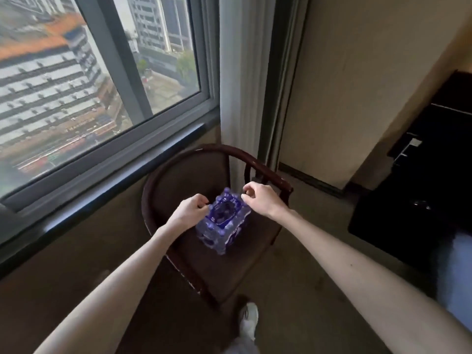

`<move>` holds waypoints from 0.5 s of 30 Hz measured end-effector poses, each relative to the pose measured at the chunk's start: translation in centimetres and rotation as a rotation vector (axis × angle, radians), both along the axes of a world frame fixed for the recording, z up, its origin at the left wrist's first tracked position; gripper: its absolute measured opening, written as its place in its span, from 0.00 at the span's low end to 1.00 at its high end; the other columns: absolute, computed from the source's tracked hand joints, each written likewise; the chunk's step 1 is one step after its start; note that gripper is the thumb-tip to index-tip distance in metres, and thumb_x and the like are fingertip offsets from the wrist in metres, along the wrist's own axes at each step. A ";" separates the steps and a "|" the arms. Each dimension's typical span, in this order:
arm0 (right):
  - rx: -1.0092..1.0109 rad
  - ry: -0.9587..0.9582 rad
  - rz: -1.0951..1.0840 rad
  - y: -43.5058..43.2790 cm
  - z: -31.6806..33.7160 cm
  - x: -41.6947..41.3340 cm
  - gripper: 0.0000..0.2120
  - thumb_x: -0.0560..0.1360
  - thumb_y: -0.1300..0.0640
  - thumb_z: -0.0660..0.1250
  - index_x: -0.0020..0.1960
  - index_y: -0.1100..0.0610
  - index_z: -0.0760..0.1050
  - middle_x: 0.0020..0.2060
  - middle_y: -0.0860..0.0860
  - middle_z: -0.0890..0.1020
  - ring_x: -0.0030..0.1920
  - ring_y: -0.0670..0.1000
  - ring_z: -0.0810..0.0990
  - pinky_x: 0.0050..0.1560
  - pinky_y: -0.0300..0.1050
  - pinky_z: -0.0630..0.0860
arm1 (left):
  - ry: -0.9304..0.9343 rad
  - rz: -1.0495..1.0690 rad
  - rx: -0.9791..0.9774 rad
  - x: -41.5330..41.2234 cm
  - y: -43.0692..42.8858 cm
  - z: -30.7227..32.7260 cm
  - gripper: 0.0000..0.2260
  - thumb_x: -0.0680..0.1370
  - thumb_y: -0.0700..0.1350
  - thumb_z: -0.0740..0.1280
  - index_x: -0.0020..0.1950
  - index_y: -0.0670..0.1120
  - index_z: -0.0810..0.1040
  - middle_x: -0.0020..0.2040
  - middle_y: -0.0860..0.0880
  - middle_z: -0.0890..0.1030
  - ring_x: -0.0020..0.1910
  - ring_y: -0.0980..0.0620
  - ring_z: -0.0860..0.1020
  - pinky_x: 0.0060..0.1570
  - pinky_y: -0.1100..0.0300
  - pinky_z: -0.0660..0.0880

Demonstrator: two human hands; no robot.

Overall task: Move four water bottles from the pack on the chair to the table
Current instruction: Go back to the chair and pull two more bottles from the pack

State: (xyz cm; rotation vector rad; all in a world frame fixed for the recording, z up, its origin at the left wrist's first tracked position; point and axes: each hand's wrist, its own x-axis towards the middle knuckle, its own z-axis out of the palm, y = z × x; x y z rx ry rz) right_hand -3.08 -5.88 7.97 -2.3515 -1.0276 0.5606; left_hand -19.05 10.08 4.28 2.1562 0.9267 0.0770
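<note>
Near edge: two bare forearms reaching forward and down, converging on the chair; a white shoe on brown carpet between them. Left hand curled, fingers bent inward at the left top edge of the pack, apparently gripping the wrap. Right hand curled likewise, thumb and fingertips pinched together at the pack's far right corner; contact with the film uncertain owing to blur. Centre: pack of water bottles, shrink-wrapped in clear glossy film, blue-purple caps and labels, blocky in shape, a dark opening in its top, resting upright on the seat. Chair: dark padded seat, curved dark polished wooden back rail with worn, chipped edges. Right, middle distance: black glossy furniture, flat-topped. Far: pale pleated curtain hanging behind the chair; beige wall at right; large window at left, grey metal frame, city buildings beyond.
</note>
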 end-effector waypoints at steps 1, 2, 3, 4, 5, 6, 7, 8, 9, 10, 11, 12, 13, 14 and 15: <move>-0.021 0.002 0.020 1.3 -1.0 1.3 0.16 0.78 0.50 0.65 0.63 0.54 0.76 0.54 0.53 0.83 0.54 0.56 0.81 0.55 0.51 0.79 | 0.007 0.014 -0.005 1.1 0.8 -0.9 0.13 0.77 0.44 0.66 0.61 0.45 0.78 0.53 0.48 0.82 0.52 0.50 0.79 0.52 0.62 0.72; -0.040 0.009 0.042 2.5 -2.1 2.7 0.17 0.78 0.50 0.65 0.64 0.54 0.76 0.55 0.53 0.83 0.55 0.56 0.81 0.56 0.51 0.79 | 0.009 0.030 -0.014 2.3 1.6 -1.7 0.14 0.77 0.44 0.66 0.61 0.45 0.78 0.54 0.48 0.81 0.52 0.50 0.79 0.53 0.62 0.72; -0.058 0.019 0.062 3.8 -3.2 3.9 0.17 0.78 0.50 0.65 0.65 0.55 0.75 0.57 0.54 0.83 0.57 0.56 0.81 0.58 0.51 0.78 | 0.007 0.050 -0.025 3.4 2.5 -2.6 0.14 0.77 0.44 0.66 0.62 0.44 0.78 0.54 0.48 0.81 0.52 0.50 0.79 0.53 0.61 0.72; -0.074 0.032 0.082 5.1 -4.2 5.1 0.18 0.78 0.50 0.65 0.65 0.55 0.75 0.58 0.54 0.82 0.58 0.56 0.81 0.59 0.50 0.78 | 0.002 0.070 -0.039 4.5 3.5 -3.4 0.14 0.77 0.45 0.66 0.62 0.44 0.77 0.54 0.48 0.81 0.51 0.50 0.79 0.53 0.60 0.73; -0.095 0.048 0.102 6.3 -5.1 6.2 0.18 0.78 0.50 0.65 0.66 0.55 0.75 0.59 0.54 0.82 0.59 0.56 0.80 0.59 0.50 0.77 | 0.003 0.092 -0.060 5.4 4.5 -4.2 0.15 0.77 0.45 0.65 0.62 0.44 0.77 0.55 0.48 0.81 0.51 0.50 0.79 0.54 0.59 0.74; -0.119 0.060 0.130 7.5 -5.8 7.3 0.19 0.78 0.51 0.65 0.66 0.55 0.75 0.59 0.54 0.82 0.60 0.56 0.80 0.60 0.50 0.77 | 0.008 0.110 -0.086 6.3 5.2 -4.9 0.15 0.77 0.46 0.65 0.63 0.44 0.77 0.55 0.48 0.81 0.52 0.50 0.79 0.54 0.58 0.74; -0.146 0.068 0.167 8.7 -6.5 8.3 0.19 0.77 0.51 0.66 0.67 0.55 0.74 0.60 0.55 0.82 0.60 0.56 0.80 0.61 0.50 0.76 | 0.017 0.121 -0.113 7.0 5.9 -5.5 0.16 0.77 0.46 0.65 0.64 0.44 0.76 0.56 0.47 0.81 0.53 0.49 0.79 0.55 0.57 0.75; -0.171 0.078 0.204 9.9 -7.2 9.2 0.20 0.77 0.51 0.66 0.68 0.55 0.73 0.61 0.55 0.81 0.61 0.56 0.80 0.62 0.50 0.76 | 0.029 0.132 -0.136 7.5 6.6 -6.0 0.17 0.77 0.47 0.65 0.64 0.44 0.76 0.56 0.47 0.81 0.54 0.49 0.80 0.56 0.56 0.76; -0.192 0.085 0.238 11.3 -7.6 10.2 0.21 0.77 0.51 0.66 0.69 0.54 0.73 0.62 0.54 0.81 0.62 0.55 0.79 0.63 0.49 0.75 | 0.039 0.153 -0.152 8.1 7.2 -6.4 0.17 0.77 0.47 0.64 0.64 0.44 0.76 0.56 0.47 0.81 0.54 0.49 0.80 0.56 0.54 0.77; -0.204 0.090 0.268 12.6 -7.9 11.1 0.21 0.77 0.51 0.66 0.69 0.54 0.72 0.63 0.54 0.80 0.63 0.55 0.79 0.63 0.48 0.75 | 0.040 0.190 -0.168 8.7 7.8 -6.6 0.16 0.76 0.47 0.64 0.64 0.45 0.76 0.55 0.48 0.82 0.53 0.50 0.80 0.56 0.54 0.77; -0.212 0.094 0.292 13.8 -8.2 11.9 0.21 0.77 0.51 0.66 0.69 0.54 0.72 0.64 0.53 0.80 0.64 0.54 0.78 0.64 0.47 0.73 | 0.035 0.232 -0.187 9.2 8.3 -6.9 0.16 0.76 0.47 0.64 0.63 0.45 0.76 0.54 0.48 0.82 0.52 0.50 0.80 0.55 0.53 0.77; -0.216 0.100 0.320 14.9 -8.6 12.6 0.22 0.77 0.52 0.66 0.70 0.54 0.72 0.64 0.54 0.80 0.65 0.54 0.78 0.64 0.46 0.72 | 0.035 0.264 -0.202 9.7 8.6 -7.1 0.16 0.76 0.47 0.64 0.62 0.45 0.76 0.53 0.49 0.83 0.50 0.51 0.80 0.55 0.54 0.77; -0.221 0.109 0.347 15.9 -9.0 13.2 0.22 0.77 0.53 0.67 0.70 0.54 0.72 0.65 0.54 0.80 0.65 0.54 0.77 0.64 0.45 0.72 | 0.040 0.290 -0.213 10.2 9.0 -7.5 0.15 0.76 0.47 0.64 0.62 0.45 0.76 0.52 0.49 0.83 0.50 0.51 0.81 0.54 0.55 0.77; -0.225 0.120 0.368 16.9 -9.4 13.7 0.22 0.77 0.53 0.67 0.70 0.55 0.72 0.65 0.54 0.80 0.66 0.54 0.77 0.65 0.45 0.71 | 0.051 0.315 -0.224 10.6 9.2 -8.1 0.15 0.76 0.47 0.64 0.61 0.45 0.76 0.51 0.50 0.83 0.50 0.51 0.80 0.54 0.56 0.76; -0.227 0.136 0.391 17.8 -9.9 14.2 0.22 0.77 0.53 0.67 0.71 0.54 0.72 0.65 0.54 0.80 0.66 0.53 0.77 0.65 0.45 0.71 | 0.061 0.347 -0.239 11.1 9.4 -8.8 0.14 0.76 0.47 0.64 0.61 0.46 0.76 0.50 0.51 0.82 0.50 0.51 0.80 0.54 0.56 0.76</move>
